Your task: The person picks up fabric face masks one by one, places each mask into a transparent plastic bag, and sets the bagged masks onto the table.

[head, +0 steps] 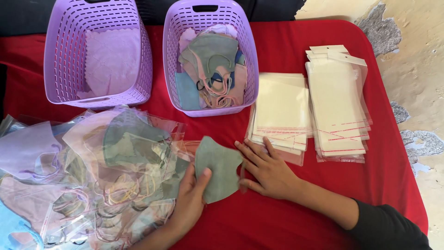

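Note:
A folded grey-green face mask (217,165) lies on the red cloth (286,217) near the front. My left hand (190,200) grips its lower left edge, thumb on top. My right hand (266,170) rests flat beside the mask's right edge, fingers spread, touching the mask and the lowest clear bag of a stack (280,111). Whether the right hand pins the mask's ear loop is hard to tell.
A pile of bagged masks (92,171) covers the left. Two lilac baskets stand at the back: the left basket (60,60) nearly empty, the other basket (249,65) holding loose masks (210,69). A second stack of clear bags (337,106) lies right. Peeling wall (416,69) beyond.

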